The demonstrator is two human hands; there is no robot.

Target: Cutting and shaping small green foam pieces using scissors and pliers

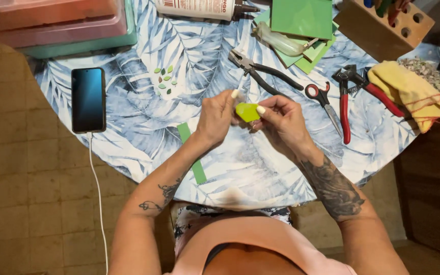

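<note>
Both my hands meet over the middle of a round table covered in a blue leaf-print cloth (128,127). My right hand (280,122) pinches a small lime-green leaf-shaped piece (247,112) between thumb and fingers. My left hand (217,118) touches the same piece and holds a thin white stick (240,84) that points up and away. A long green strip (192,153) lies on the cloth just under my left wrist.
Black pliers (260,71), red-handled scissors (322,99) and red pliers (352,94) lie beyond my hands. Small green cut pieces (165,79), a phone (88,100) on a white cable, green sheets (301,20), a glue bottle (199,7), a yellow cloth (408,91), a wooden holder (383,25) and stacked trays (57,25) ring the table.
</note>
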